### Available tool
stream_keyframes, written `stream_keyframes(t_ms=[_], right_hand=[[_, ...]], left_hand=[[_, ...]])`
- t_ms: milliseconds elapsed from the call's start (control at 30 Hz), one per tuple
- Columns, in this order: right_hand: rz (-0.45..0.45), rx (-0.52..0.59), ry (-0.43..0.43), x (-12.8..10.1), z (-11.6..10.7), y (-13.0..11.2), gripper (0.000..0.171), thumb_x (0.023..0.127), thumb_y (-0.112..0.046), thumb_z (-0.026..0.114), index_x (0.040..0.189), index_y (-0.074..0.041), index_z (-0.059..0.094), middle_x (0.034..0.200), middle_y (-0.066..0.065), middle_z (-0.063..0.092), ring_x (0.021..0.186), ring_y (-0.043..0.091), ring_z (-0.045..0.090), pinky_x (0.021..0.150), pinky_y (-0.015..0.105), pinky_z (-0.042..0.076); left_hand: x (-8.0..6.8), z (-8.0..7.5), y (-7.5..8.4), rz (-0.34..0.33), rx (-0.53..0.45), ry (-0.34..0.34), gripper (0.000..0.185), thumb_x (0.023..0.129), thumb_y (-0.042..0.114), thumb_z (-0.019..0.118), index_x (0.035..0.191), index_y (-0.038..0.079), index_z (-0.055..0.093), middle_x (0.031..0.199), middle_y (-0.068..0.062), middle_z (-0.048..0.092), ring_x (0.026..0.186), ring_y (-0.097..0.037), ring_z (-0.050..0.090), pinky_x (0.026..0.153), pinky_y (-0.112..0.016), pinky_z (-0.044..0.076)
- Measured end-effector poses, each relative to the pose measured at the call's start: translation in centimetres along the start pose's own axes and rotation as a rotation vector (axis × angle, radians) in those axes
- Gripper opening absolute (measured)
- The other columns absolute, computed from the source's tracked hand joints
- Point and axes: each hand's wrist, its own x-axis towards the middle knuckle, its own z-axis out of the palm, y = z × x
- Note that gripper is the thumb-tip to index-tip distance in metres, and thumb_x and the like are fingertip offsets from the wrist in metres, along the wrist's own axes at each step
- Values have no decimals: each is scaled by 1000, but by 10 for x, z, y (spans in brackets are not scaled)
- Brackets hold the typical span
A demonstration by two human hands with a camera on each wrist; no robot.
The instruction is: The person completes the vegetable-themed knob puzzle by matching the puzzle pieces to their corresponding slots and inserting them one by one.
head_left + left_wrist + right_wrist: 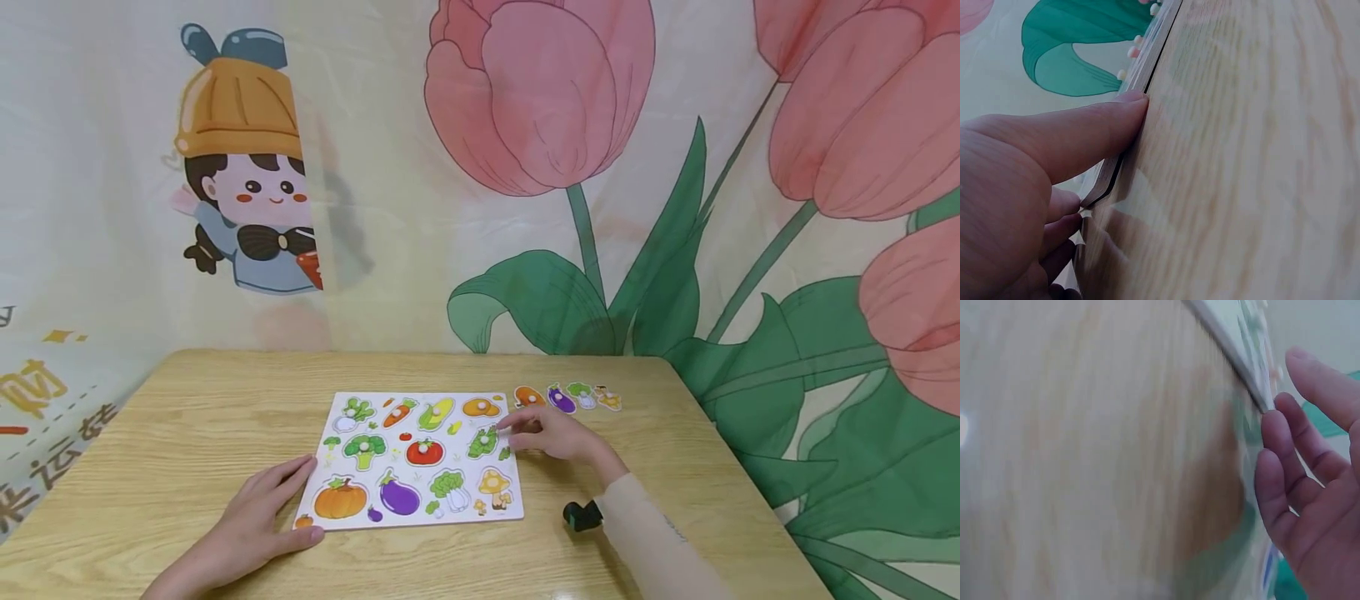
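The vegetable puzzle board (397, 467) lies flat on the table (247, 400), its near left corner pinched by the left hand (251, 517), thumb against fingers. Over at the right edge, the right hand (553, 432) is loosely bent, thumb apart, gripping nothing; whether it touches, I can't tell. Beyond lie pumpkin (528, 394), eggplant (558, 398), cabbage (581, 393) and mushroom (609, 398) pieces.

The left hand (258, 510) lies with its thumb extended and spread from the fingers. The right hand (551, 433) points inward from its forearm, fingers separated and loosely curved; its thumb position appears difficult to confirm.
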Motion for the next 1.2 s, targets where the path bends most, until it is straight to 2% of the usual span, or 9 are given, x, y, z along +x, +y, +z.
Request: stream_keyframes(t_ms=[167, 333, 433, 567, 733, 833, 1000, 1200], right_hand=[[-31, -94, 49, -6, -28, 13, 26, 104, -15, 71, 129, -12, 77, 113, 3, 72, 89, 18, 53, 76, 28, 46], [-51, -190, 84, -1, -51, 18, 26, 104, -11, 69, 129, -10, 76, 116, 6, 72, 97, 22, 55, 83, 31, 49], [-22, -232, 87, 8, -59, 16, 28, 105, -11, 69, 132, -12, 75, 113, 3, 70, 97, 22, 57, 80, 32, 53], [35, -277, 80, 21, -62, 16, 27, 105, -13, 68, 131, -15, 76, 111, -1, 65, 96, 21, 56, 78, 33, 53], [39, -347, 70, 32, -61, 24, 22, 103, -8, 69, 120, -15, 81, 113, 2, 63, 100, 25, 53, 85, 35, 48], [53, -353, 73, 35, -61, 30, 22, 103, -8, 69, 118, -18, 81, 113, 1, 62, 100, 24, 52, 85, 35, 47], [29, -391, 80, 41, -63, 37, 21, 102, -10, 71, 118, -19, 82, 110, -2, 63, 97, 18, 52, 88, 34, 49], [2, -419, 55, 47, -64, 34, 21, 101, -8, 72, 117, -17, 83, 108, -4, 66, 97, 16, 54, 89, 32, 53]], left_hand=[[0, -1, 2, -16, -9, -12, 101, 83, 53, 87, 157, -2, 48, 159, -20, 45, 140, -47, 36, 104, -67, 35], [-2, -1, 1, -24, 2, -14, 100, 83, 52, 88, 157, -2, 48, 158, -20, 45, 140, -47, 37, 104, -68, 36], [-3, -1, 0, -23, 7, -11, 100, 83, 52, 88, 157, -2, 48, 158, -21, 46, 140, -47, 37, 104, -68, 36], [-5, 0, -1, -13, 16, 1, 99, 82, 50, 89, 156, -3, 49, 157, -21, 47, 138, -47, 38, 103, -67, 36], [-5, 3, -1, 1, 17, 12, 98, 82, 49, 89, 155, -3, 50, 156, -21, 48, 137, -47, 39, 102, -66, 36], [-3, 3, 0, -9, 13, 5, 98, 83, 51, 88, 156, -2, 50, 157, -20, 47, 138, -46, 38, 103, -66, 36], [0, 0, 1, -17, -2, -10, 99, 84, 53, 87, 157, -1, 48, 159, -20, 46, 139, -46, 37, 104, -67, 36], [0, 0, 2, -22, -8, -20, 100, 84, 53, 87, 158, -1, 47, 159, -20, 45, 139, -46, 37, 104, -68, 36]])
